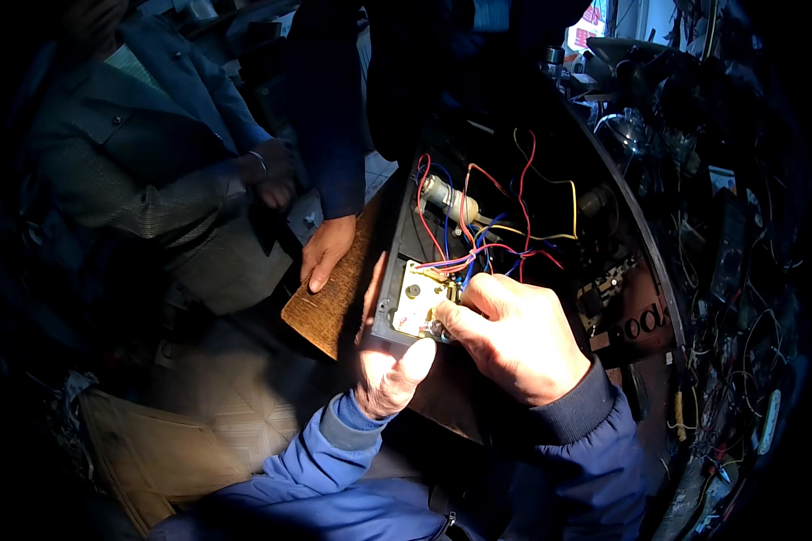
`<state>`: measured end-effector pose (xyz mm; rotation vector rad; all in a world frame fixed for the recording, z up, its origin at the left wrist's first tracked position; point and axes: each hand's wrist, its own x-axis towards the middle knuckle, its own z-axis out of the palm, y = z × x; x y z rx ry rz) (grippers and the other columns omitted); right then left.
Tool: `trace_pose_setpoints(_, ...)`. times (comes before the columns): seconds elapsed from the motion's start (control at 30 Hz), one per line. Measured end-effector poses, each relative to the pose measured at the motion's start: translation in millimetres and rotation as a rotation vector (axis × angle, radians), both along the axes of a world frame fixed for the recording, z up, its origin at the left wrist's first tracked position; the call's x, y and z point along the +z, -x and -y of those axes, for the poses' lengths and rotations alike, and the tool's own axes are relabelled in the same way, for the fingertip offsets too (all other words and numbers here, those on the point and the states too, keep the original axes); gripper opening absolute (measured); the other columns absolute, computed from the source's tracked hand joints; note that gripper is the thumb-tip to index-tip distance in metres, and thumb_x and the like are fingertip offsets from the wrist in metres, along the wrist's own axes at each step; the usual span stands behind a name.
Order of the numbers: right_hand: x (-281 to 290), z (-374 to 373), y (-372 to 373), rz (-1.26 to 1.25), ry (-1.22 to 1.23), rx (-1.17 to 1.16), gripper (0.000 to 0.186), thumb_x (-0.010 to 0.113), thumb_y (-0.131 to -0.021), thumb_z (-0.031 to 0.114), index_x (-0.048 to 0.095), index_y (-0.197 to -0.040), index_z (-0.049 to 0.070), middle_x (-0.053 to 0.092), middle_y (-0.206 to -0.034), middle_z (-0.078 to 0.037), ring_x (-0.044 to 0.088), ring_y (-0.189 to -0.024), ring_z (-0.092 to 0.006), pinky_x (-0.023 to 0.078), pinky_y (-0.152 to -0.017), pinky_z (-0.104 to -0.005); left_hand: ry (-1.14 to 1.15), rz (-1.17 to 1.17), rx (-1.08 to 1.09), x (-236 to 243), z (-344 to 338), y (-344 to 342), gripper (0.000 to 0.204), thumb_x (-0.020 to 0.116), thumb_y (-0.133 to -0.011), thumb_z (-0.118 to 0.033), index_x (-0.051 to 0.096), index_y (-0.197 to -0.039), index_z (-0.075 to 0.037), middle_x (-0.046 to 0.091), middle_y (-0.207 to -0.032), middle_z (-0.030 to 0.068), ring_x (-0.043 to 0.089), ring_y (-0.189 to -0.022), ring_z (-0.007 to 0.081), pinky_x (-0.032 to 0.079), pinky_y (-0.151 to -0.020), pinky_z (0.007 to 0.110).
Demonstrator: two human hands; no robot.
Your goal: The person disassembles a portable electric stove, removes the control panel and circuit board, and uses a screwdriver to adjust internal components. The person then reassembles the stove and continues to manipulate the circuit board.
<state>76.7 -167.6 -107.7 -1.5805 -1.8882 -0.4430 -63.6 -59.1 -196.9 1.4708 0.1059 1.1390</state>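
Left hand (386,370): raised from below, gripping the casing (388,299) at its lower left corner, fingers along the left edge, thumb at the lower edge.
Right hand (528,341): reaching in from lower right, fingers curled, thumb and forefinger at the circuit board (417,311); cannot tell whether they grip anything. Board lies at the casing's lower end, its right edge partly covered by this hand.
Wires (469,260): red, blue, yellow, looping above the board.
Motor (451,200): near the casing's upper left edge.
Co-worker's hand (332,245): on the brown panel (323,316), left.
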Motion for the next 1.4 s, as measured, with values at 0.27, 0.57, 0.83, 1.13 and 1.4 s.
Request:
trace_pose_setpoints(0.27,0,-7,-6,0.135,-0.07,0.135,0.024,0.069,-0.072,0.013,0.068,-0.093,0.004,0.065,-0.095,-0.006,0.063,-0.072,-0.0186,0.056,-0.061,-0.0307,0.019,-0.103,-0.002,7,3,6,0.061,0.067,-0.088,-0.026,0.048,-0.139,0.004,0.059,-0.128,0.0105,0.06,-0.111,0.019,0.049,-0.097,0.035)
trace_pose_setpoints(0.57,-5,-4,-7,0.194,-0.072,0.177,0.035,0.072,-0.071,0.009,0.069,-0.104,-0.003,0.067,-0.098,-0.016,0.065,-0.069,-0.0216,0.055,-0.059,-0.0338,-0.002,-0.123,0.013,-3,0,7,0.076,0.067,-0.09,-0.024,0.031,-0.15,0.006,0.057,-0.134,0.0159,0.058,-0.12,0.0232,0.046,-0.104,0.036)
trace_pose_setpoints(0.83,22,5,-10,-0.043,-0.098,-0.05,0.025,0.069,-0.076,-0.003,0.068,-0.101,-0.003,0.068,-0.091,-0.014,0.07,-0.073,-0.0258,0.058,-0.062,-0.0325,0.025,0.013,-0.095,2,3,-1,0.099,0.07,-0.092,-0.029,0.007,-0.161,0.004,0.05,-0.145,0.0182,0.051,-0.132,0.0252,0.038,-0.113,0.04)
trace_pose_setpoints(1.13,8,10,-2,-0.97,-0.044,-0.121,0.01,0.07,-0.092,-0.003,0.07,-0.102,-0.005,0.071,-0.082,-0.007,0.067,-0.072,-0.0087,0.054,-0.066,-0.0237,0.082,-0.074,-0.057,4,7,2,0.093,0.072,-0.091,-0.03,0.017,-0.159,0.002,0.052,-0.14,0.0192,0.059,-0.122,0.0263,0.05,-0.104,0.041)
trace_pose_setpoints(1.4,8,7,3,-0.974,0.021,-0.103,0.016,0.067,-0.091,-0.005,0.07,-0.106,-0.005,0.068,-0.085,-0.007,0.063,-0.073,-0.0074,0.051,-0.066,-0.0228,0.004,-0.111,0.018,8,7,1,0.087,0.065,-0.091,-0.017,0.014,-0.157,0.009,0.062,-0.123,0.0129,0.062,-0.111,0.02,0.046,-0.107,0.036)
